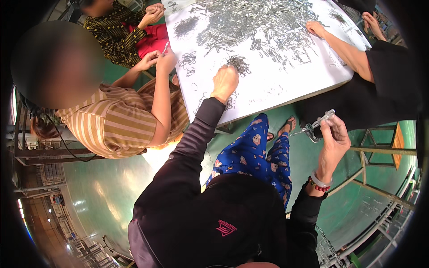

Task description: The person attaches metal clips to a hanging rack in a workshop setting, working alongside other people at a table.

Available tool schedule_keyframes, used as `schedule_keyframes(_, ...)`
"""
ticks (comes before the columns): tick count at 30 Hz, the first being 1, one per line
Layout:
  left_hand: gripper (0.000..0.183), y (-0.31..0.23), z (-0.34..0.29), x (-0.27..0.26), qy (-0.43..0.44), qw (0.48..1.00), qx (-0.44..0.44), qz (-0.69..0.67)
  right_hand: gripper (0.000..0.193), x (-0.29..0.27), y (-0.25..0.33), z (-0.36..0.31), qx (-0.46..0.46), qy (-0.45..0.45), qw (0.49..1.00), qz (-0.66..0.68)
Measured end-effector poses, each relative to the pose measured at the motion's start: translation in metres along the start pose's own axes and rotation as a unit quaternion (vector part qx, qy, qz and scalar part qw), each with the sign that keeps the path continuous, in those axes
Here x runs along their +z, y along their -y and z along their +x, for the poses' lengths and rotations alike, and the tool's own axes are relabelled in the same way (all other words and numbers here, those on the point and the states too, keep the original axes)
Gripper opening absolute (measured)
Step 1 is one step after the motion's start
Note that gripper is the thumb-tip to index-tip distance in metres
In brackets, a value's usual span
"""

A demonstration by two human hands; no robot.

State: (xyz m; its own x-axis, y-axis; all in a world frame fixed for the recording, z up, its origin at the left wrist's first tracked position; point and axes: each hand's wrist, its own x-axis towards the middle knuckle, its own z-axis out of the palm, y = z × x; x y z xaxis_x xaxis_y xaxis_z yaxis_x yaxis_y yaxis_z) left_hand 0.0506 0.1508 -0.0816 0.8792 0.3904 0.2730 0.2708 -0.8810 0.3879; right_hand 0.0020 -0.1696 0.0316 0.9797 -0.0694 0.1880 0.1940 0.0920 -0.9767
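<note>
My left hand [225, 82] reaches onto the white table at the near edge of a small heap of dark bent wire pieces [239, 65]. Its fingers are closed, and whatever they pinch is too small to make out. Off the table on the right, my right hand [334, 142] is raised, wearing a pale bangle and red beads. Between its thumb and fingers is a silvery metal chain piece [316, 125], with a curved, ring-like part hanging below the fingertips. More looped wire pieces [230, 102] lie partly behind my left wrist.
A large pile of slim metal pieces [263, 27] covers the far part of the white table [254, 85]. Smaller wire heaps [187, 27] lie at its left side. A person in stripes [120, 118] sits close on my left; another person's hand [316, 29] rests at the right.
</note>
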Motion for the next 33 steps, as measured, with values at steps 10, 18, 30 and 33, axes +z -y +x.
schedule_keyframes(10, 0.016, -0.157, -0.070, -0.105, 0.261, 0.757, 0.070, -0.595, 0.023, 0.003, -0.015, -0.016, -0.014, 0.016, 1.000, -0.018)
schedule_keyframes(18, 0.014, -0.181, -0.098, -0.079, 0.215, 0.782, 0.059, -0.583, 0.021, 0.017, -0.010, -0.028, -0.003, -0.010, 0.999, -0.042)
schedule_keyframes(30, 0.010, -0.180, -0.100, -0.050, 0.089, 0.749, 0.107, -0.648, 0.024, 0.015, -0.031, -0.009, -0.184, -0.010, 0.958, -0.221)
schedule_keyframes(33, 0.005, -0.182, -0.099, -0.063, 0.090, 0.783, 0.089, -0.609, 0.012, 0.014, -0.035, 0.039, -0.044, -0.051, 0.990, -0.122)
